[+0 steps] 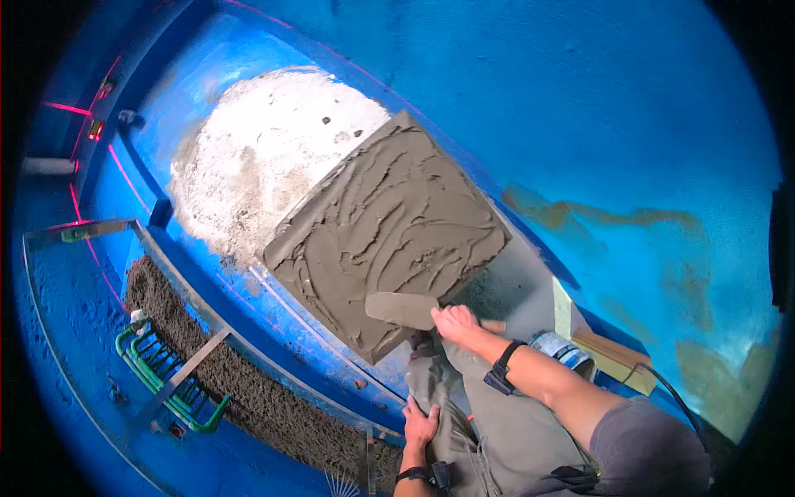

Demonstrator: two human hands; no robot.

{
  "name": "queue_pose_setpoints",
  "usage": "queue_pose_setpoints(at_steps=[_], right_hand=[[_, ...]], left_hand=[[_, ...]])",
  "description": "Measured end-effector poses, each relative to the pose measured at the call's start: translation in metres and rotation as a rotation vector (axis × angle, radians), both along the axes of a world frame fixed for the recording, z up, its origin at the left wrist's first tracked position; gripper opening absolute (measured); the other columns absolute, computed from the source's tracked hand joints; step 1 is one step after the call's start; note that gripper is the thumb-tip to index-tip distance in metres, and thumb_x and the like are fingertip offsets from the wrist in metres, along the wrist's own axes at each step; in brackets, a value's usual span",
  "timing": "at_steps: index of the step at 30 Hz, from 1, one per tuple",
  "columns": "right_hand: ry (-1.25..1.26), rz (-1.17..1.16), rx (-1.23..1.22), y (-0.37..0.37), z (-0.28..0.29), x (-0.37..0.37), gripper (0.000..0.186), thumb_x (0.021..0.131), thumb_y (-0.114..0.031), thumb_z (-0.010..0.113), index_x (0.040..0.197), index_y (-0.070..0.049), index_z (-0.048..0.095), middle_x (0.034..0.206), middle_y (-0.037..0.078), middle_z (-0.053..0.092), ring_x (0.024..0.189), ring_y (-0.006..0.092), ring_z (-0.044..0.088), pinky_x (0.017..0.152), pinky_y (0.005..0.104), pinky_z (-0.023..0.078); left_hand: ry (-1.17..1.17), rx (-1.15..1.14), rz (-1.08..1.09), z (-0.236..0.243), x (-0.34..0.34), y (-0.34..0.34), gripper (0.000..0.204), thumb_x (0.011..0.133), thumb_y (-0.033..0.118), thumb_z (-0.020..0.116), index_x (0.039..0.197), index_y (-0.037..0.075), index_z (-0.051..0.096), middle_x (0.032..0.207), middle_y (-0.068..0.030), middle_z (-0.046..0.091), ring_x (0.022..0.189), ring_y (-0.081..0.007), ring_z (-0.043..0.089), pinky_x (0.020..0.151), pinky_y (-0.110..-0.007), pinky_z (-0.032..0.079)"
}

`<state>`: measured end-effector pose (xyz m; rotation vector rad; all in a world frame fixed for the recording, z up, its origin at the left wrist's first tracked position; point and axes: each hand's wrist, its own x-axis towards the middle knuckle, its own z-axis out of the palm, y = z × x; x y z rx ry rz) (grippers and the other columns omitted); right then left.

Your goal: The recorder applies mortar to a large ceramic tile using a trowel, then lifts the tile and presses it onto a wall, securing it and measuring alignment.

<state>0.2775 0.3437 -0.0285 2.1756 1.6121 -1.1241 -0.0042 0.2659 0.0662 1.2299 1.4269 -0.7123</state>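
My right hand (455, 324) is closed around a trowel (401, 308), the wooden end of its handle showing behind my fist. The blade lies flat over the near edge of a large square slab (403, 123). Thick grey wet mortar (385, 219) covers the slab's top in uneven ridges and swirls. My left hand (421, 424) rests on my grey trouser leg (447, 414) with its fingers apart and nothing in it.
Beyond the slab lies a white powdery patch (277, 145). A curved bed of dark coarse material (273, 414) with metal edging runs at the left, beside a green rack (153, 373). A bucket (563, 352) and a wooden board (613, 360) stand at my right. Red laser lines cross the left.
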Motion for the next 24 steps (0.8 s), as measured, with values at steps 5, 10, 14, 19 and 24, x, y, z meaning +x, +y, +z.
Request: queue_pose_setpoints(at_steps=[5,10,14,19,24], right_hand=[[-0.307,-0.380,0.070,-0.046,0.009,0.061,0.013,0.091,-0.012,0.052,0.095,-0.003,0.060,0.085,0.024,0.071,0.075,0.0389,0.072,0.064,0.0488,0.058],[-0.081,-0.863,-0.046,-0.093,0.017,0.052,0.027,0.089,-0.021,0.054,0.104,0.000,0.060,0.094,0.032,0.067,0.092,0.0507,0.066,0.080,0.0596,0.054],[0.055,-0.397,-0.099,-0.108,0.039,0.035,0.021,0.085,-0.014,0.055,0.099,0.001,0.061,0.087,0.026,0.070,0.082,0.0442,0.070,0.071,0.0538,0.055],[-0.294,-0.562,0.048,-0.126,0.046,0.097,0.013,0.090,-0.009,0.051,0.091,-0.001,0.062,0.087,0.023,0.072,0.084,0.0392,0.072,0.071,0.0503,0.057],[-0.048,-0.762,-0.011,-0.142,0.024,0.075,0.025,0.090,-0.011,0.052,0.106,0.003,0.065,0.094,0.029,0.070,0.091,0.0437,0.070,0.078,0.0529,0.057]], left_hand=[[-0.059,-0.037,-0.113,0.015,-0.033,-0.013,0.099,0.088,0.055,0.063,0.155,-0.002,0.016,0.145,-0.0315,0.039,0.129,-0.0465,0.048,0.106,-0.049,0.043],[0.000,-0.070,-0.225,0.024,-0.018,-0.041,0.099,0.090,0.053,0.062,0.156,-0.001,0.011,0.145,-0.0320,0.039,0.127,-0.0472,0.050,0.104,-0.049,0.044],[0.003,-0.045,-0.268,0.020,-0.033,-0.063,0.100,0.090,0.052,0.062,0.155,-0.002,0.010,0.143,-0.0328,0.039,0.125,-0.0485,0.051,0.103,-0.050,0.045],[-0.034,0.026,-0.278,0.012,-0.030,-0.094,0.103,0.087,0.053,0.066,0.153,-0.004,0.011,0.137,-0.0330,0.041,0.119,-0.0504,0.053,0.098,-0.052,0.047],[0.058,0.058,-0.331,0.016,0.012,-0.126,0.105,0.087,0.051,0.067,0.150,-0.009,0.008,0.132,-0.0354,0.041,0.113,-0.0508,0.057,0.094,-0.053,0.049]])
